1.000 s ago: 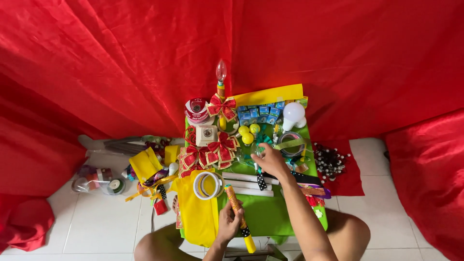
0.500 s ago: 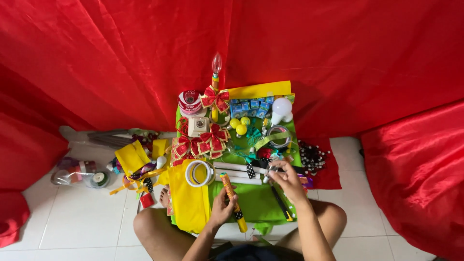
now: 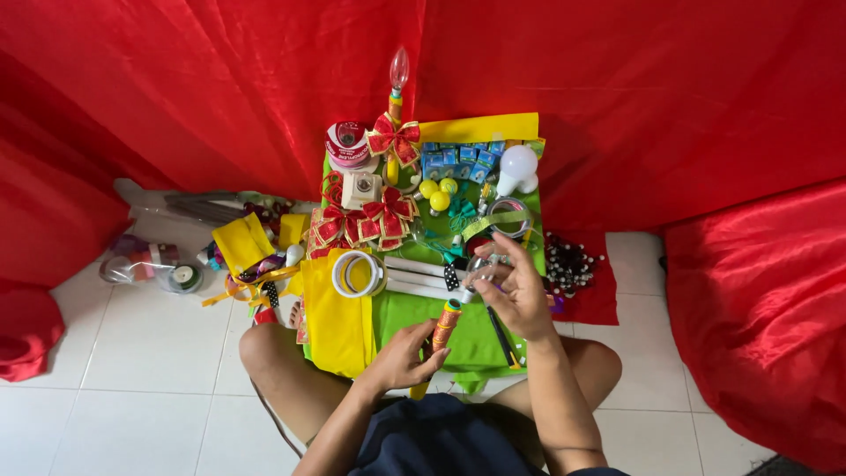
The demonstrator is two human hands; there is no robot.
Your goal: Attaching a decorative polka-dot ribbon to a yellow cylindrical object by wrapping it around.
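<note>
The left hand (image 3: 407,357) is wrapped around an orange stick (image 3: 443,328) and holds it up on a slant over the green cloth (image 3: 414,317). The right hand (image 3: 515,295) is closed on a small see-through bulb (image 3: 480,267) just above the top of the stick. White rods (image 3: 419,275) lie right beside the bulb. A ring of tape (image 3: 356,273) sits on the yellow cloth (image 3: 335,322) to the left. Red bows (image 3: 370,220) and little yellow balls (image 3: 438,191) lie farther up the cloth.
</note>
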